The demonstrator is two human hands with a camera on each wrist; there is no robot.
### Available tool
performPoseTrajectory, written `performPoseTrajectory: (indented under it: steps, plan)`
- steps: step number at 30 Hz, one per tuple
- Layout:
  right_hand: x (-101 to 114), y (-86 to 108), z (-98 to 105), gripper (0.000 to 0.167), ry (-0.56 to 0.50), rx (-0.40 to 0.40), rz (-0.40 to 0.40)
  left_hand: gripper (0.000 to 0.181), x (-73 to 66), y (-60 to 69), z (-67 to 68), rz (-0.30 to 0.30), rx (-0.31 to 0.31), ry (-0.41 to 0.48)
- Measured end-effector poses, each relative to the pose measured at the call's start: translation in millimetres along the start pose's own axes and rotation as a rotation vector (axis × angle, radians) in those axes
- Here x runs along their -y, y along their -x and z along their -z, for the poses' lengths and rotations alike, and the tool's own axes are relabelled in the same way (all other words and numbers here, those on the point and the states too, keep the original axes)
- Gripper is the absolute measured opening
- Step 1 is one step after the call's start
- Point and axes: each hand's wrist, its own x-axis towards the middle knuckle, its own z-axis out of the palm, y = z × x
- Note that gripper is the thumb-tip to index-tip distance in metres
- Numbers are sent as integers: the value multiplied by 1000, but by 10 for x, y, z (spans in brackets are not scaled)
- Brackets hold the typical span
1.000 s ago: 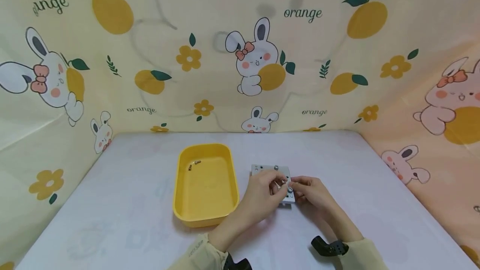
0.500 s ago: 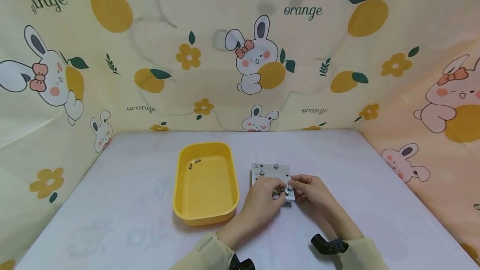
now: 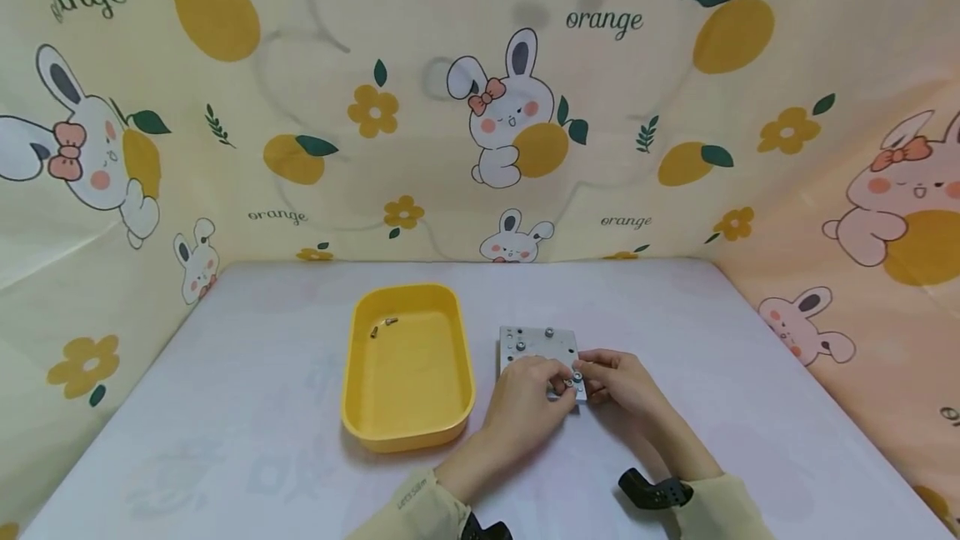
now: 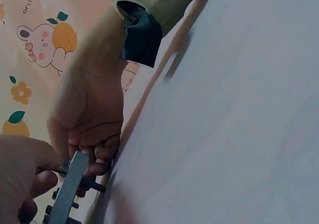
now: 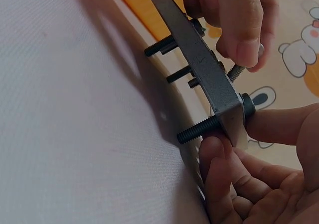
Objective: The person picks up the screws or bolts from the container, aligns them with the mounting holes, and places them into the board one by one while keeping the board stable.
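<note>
A grey metal plate [image 3: 542, 342] with several bolts through it is held up off the table, tilted in the wrist views. My right hand [image 3: 626, 382] grips its right edge, with the thumb by a bolt head and the fingers [image 5: 219, 169] underneath. Over the plate's near part, my left hand [image 3: 525, 398] pinches a small screw [image 5: 237, 73] between thumb and finger. The screw's threaded end meets the plate's upper face; whether it sits in a hole I cannot tell. Threaded bolt ends [image 5: 197, 130] stick out below the plate [image 4: 70, 189].
Left of the plate stands a yellow tray [image 3: 408, 442] with two small screws [image 3: 382, 327] near its far left corner. A white cloth [image 3: 247, 407] covers the table. Behind and beside it hangs a printed curtain [image 3: 420, 132].
My left hand has come down and slightly nearer with the screw, from above the plate to its surface. More of the plate's far part shows. The right hand keeps its grip.
</note>
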Motion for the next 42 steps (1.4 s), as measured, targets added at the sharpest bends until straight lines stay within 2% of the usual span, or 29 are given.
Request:
performPoseTrajectory:
  steps: [3, 6, 18, 28, 34, 39, 42]
  plan:
    - [7, -2, -2, 43, -5, 1, 13, 7, -3, 0, 3, -29, -19, -28]
    - [9, -6, -4, 42, -13, -2, 14, 8, 0, 4, -1, -33, -16, -54]
    - [-9, -10, -8, 43, -18, -4, 20, 13, 6, 13, -18, -12, 1, -84]
    - [-4, -4, -2, 41, -14, -4, 16, 9, -6, 36, -45, 2, 8, -92]
    - [-2, -3, -5, 42, -28, 1, 21, 16, -8, 26, -47, 33, 7, -100]
    - [-21, 0, -2, 42, -30, 1, 30, 15, -34, 16, -6, 44, 36, -59]
    - [-46, 1, -1, 42, -22, 1, 24, 15, -142, 10, 140, 71, 78, 52]
